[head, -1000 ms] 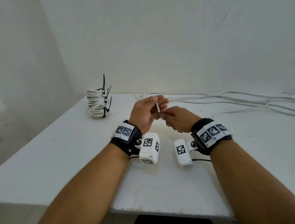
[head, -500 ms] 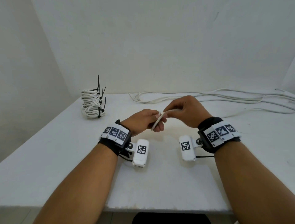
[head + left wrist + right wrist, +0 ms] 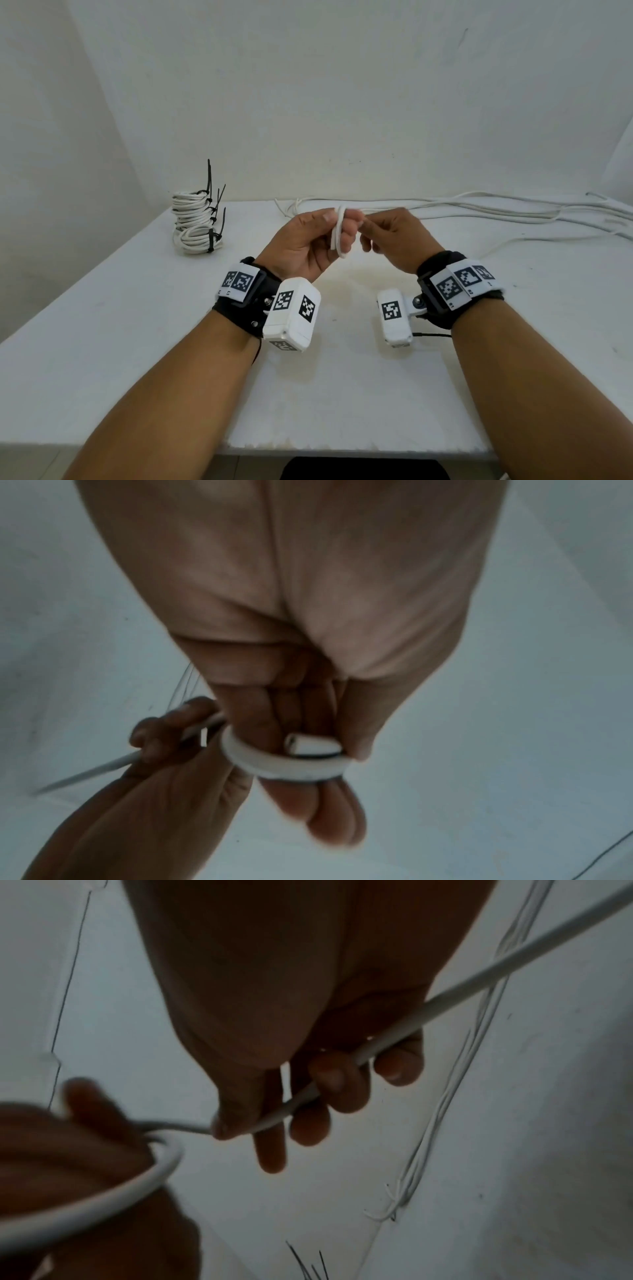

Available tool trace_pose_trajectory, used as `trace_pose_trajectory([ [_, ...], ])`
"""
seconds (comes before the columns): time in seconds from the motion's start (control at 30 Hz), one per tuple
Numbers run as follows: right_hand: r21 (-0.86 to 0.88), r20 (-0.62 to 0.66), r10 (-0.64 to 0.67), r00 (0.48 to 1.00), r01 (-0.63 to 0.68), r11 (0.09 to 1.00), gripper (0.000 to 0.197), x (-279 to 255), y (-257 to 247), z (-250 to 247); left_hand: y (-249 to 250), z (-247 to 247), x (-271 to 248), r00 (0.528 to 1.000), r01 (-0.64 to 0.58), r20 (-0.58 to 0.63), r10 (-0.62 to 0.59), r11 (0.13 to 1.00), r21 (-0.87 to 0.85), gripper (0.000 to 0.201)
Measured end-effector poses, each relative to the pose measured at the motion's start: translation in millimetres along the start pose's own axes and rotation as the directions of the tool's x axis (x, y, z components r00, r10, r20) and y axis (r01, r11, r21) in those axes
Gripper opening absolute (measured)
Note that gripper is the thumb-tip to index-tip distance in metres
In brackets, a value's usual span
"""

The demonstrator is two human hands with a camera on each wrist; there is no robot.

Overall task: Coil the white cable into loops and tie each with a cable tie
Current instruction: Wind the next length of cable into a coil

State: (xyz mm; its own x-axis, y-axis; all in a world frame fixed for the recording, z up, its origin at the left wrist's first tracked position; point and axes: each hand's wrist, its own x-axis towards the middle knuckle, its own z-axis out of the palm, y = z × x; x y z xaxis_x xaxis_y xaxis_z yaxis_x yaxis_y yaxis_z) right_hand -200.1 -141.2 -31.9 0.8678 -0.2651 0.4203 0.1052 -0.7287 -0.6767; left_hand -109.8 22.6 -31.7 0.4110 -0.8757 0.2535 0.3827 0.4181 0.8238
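Observation:
Both hands are raised over the middle of the white table. My left hand holds the white cable, which wraps in a loop round its fingers; the cut cable end sits under the thumb. My right hand grips the same cable close beside the loop, and the strand runs through its curled fingers and off to the right. In the right wrist view the loop curves round the left fingers.
A stack of coiled white cable bundles tied with black cable ties stands at the table's back left. Long loose white cables lie along the back edge towards the right. White walls close off the back and left.
Both hands have risen and drawn together. The left hand turned palm inward, and the cable now wraps round its fingers as a loop where it was first a short pinched end.

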Motion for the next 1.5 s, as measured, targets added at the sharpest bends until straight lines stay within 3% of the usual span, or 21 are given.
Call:
trace_pose_trajectory([
  [0.07,-0.112,0.132,0.076,0.988,-0.061,0.992,0.054,-0.1,-6.0,6.0,-2.0,-0.8,4.4,0.995,-0.067,-0.071,0.065,0.997,-0.03,0.027],
  [0.17,-0.24,0.297,0.167,0.94,-0.096,0.966,0.049,-1.4,-17.7,13.4,-4.5,-3.0,10.5,0.958,-0.181,-0.22,0.181,0.983,0.022,0.03],
  [0.23,-0.321,0.402,0.199,0.894,-0.066,0.945,0.039,-4.0,-23.0,17.7,-6.2,-7.4,13.7,0.919,-0.211,-0.313,0.24,0.97,0.123,0.027],
  [0.3,-0.385,0.478,0.2,0.855,-0.001,0.923,0.033,-9.0,-27.6,19.0,-8.7,-12.8,15.3,0.881,-0.172,-0.363,0.303,0.921,0.35,0.022],
  [0.33,-0.406,0.498,0.182,0.848,0.043,0.913,0.031,-10.8,-29.5,18.1,-9.8,-15.9,15.1,0.871,-0.125,-0.354,0.341,0.85,0.512,0.021],
  [0.4,-0.401,0.474,0.102,0.875,0.111,0.909,0.026,-12.8,-31.6,13.6,-8.6,-18.7,11.7,0.895,-0.01,-0.257,0.366,0.591,0.806,0.024],
  [0.47,-0.325,0.336,-0.016,0.942,0.132,0.936,0.014,-11.5,-28.0,5.0,-3.7,-18.2,5.9,0.954,0.083,-0.164,0.249,0.307,0.948,0.032],
  [0.5,-0.264,0.244,-0.062,0.968,0.127,0.956,0.008,-10.2,-24.2,0.2,-1.5,-17.0,3.9,0.974,0.115,-0.159,0.161,0.256,0.96,0.034],
  [0.53,-0.2,0.154,-0.085,0.984,0.116,0.973,0.005,-8.6,-19.5,-4.2,-0.2,-15.7,2.6,0.984,0.138,-0.166,0.07,0.299,0.944,0.034],
  [0.6,-0.092,0.015,-0.097,0.995,0.098,0.991,0.01,-6.4,-11.1,-10.1,0.8,-9.5,0.7,0.986,0.164,-0.162,-0.046,0.482,0.861,0.036],
  [0.7,0.054,-0.144,-0.114,0.983,0.123,0.991,0.007,-5.3,-5.6,-15.8,1.7,1.1,-0.5,0.986,0.153,-0.156,-0.058,0.673,0.723,0.037],
  [0.8,0.15,-0.262,-0.09,0.961,0.132,0.98,0.001,-2.4,1.4,-20.9,5.5,1.9,-1.9,0.995,0.094,-0.075,-0.065,0.859,0.503,0.044],
  [0.87,0.109,-0.232,-0.06,0.971,0.087,0.99,0.015,-2.0,5.0,-16.9,5.9,2.6,-2.4,0.997,0.064,-0.054,-0.046,0.919,0.39,0.047],
  [0.93,0.012,-0.124,-0.006,0.992,0.008,1.0,0.035,-2.3,4.7,-8.1,4.6,5.5,-0.1,0.995,0.01,-0.095,0.02,0.954,0.301,0.045],
  [1.03,-0.123,0.065,0.078,0.995,-0.069,0.99,0.05,-2.0,-2.7,0.2,1.9,4.0,4.4,0.983,-0.083,-0.148,0.111,0.979,0.184,0.035],
  [1.1,-0.209,0.202,0.127,0.971,-0.084,0.974,0.048,-3.0,-10.6,4.3,1.3,0.0,6.5,0.976,-0.121,-0.158,0.151,0.975,0.184,0.031],
  [1.2,-0.319,0.37,0.183,0.911,-0.061,0.946,0.022,-6.4,-18.9,11.3,-1.5,-2.6,8.6,0.958,-0.154,-0.176,0.227,0.924,0.35,0.028],
  [1.33,-0.397,0.489,0.168,0.856,0.047,0.917,0.029,-12.9,-27.9,9.9,-6.5,-8.9,8.7,0.927,-0.107,-0.201,0.317,0.736,0.669,0.02],
  [1.4,-0.38,0.441,0.081,0.894,0.105,0.919,0.02,-14.0,-28.7,6.1,-7.2,-13.1,8.3,0.94,-0.033,-0.162,0.3,0.553,0.833,0.018],
  [1.47,-0.269,0.292,-0.015,0.956,0.097,0.958,0.006,-13.2,-26.0,1.1,-6.5,-15.8,6.5,0.974,0.034,-0.112,0.197,0.362,0.931,0.014],
  [1.5,-0.187,0.214,-0.047,0.976,0.088,0.979,0.005,-12.5,-22.9,-1.5,-6.9,-15.8,5.5,0.988,0.052,-0.096,0.122,0.321,0.946,0.017],
])
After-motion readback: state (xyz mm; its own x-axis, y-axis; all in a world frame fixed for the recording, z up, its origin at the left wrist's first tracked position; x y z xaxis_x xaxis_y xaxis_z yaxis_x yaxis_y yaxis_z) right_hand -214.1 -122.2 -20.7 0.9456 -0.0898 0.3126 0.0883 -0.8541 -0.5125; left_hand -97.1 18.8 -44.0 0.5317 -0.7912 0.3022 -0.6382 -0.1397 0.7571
